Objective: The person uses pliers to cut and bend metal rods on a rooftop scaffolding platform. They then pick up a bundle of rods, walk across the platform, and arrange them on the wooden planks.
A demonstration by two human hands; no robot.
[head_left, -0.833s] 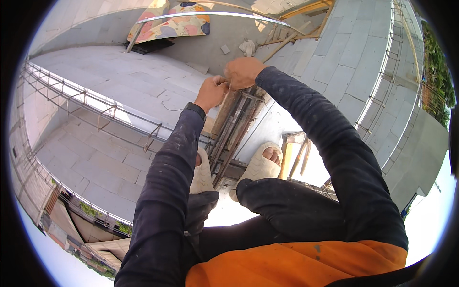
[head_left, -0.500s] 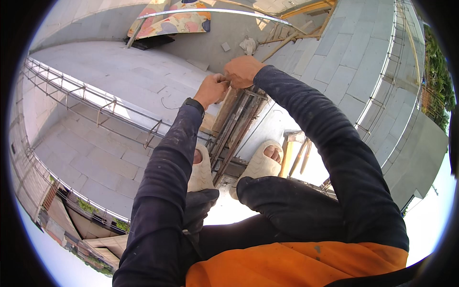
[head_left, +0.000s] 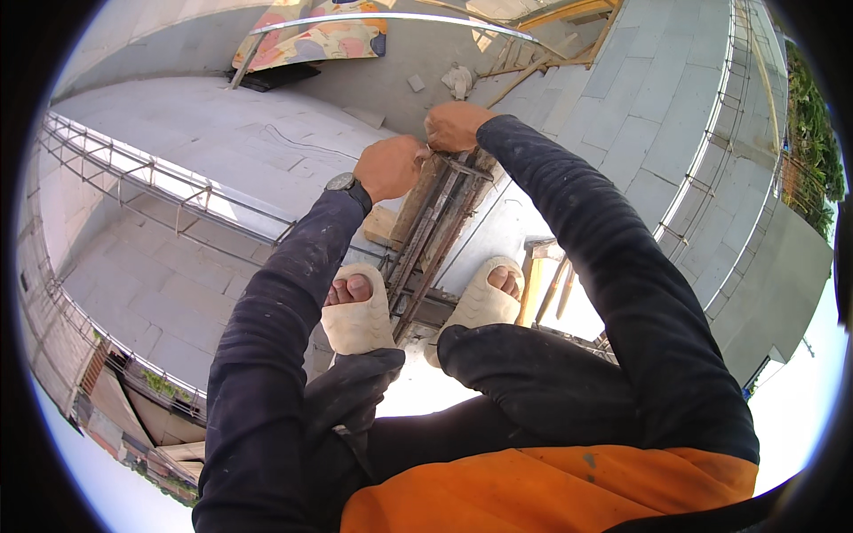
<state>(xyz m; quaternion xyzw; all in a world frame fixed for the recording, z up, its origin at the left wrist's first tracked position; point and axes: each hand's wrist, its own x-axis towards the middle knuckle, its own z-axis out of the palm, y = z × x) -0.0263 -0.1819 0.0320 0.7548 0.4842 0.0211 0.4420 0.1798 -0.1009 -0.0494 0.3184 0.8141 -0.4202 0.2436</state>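
Observation:
Over the far end of a steel rebar cage [head_left: 435, 222], both of my hands are closed and close together. My left hand [head_left: 389, 167], with a watch at the wrist, is curled with its fingertips by the bars' end. A thin wire [head_left: 306, 145] trails from it to the left over the pale blocks. My right hand [head_left: 455, 126] bends down beside it in a pinch, just above the bar ends; what its fingers grip is hidden. A wooden board [head_left: 418, 200] runs along the cage's left side.
My sandalled feet [head_left: 360, 311] straddle the cage on a narrow ledge. Lower block surfaces [head_left: 631, 115] lie to the right and left. Another rebar cage [head_left: 178, 209] crosses at left. Timber [head_left: 531, 289] stands beside my right foot. A colourful sheet [head_left: 324, 40] lies at the far side.
My left hand has turned and shifted slightly, the watch face now showing. The wire beside it has swung up and shows longer. My right hand has moved slightly; my left foot shows more.

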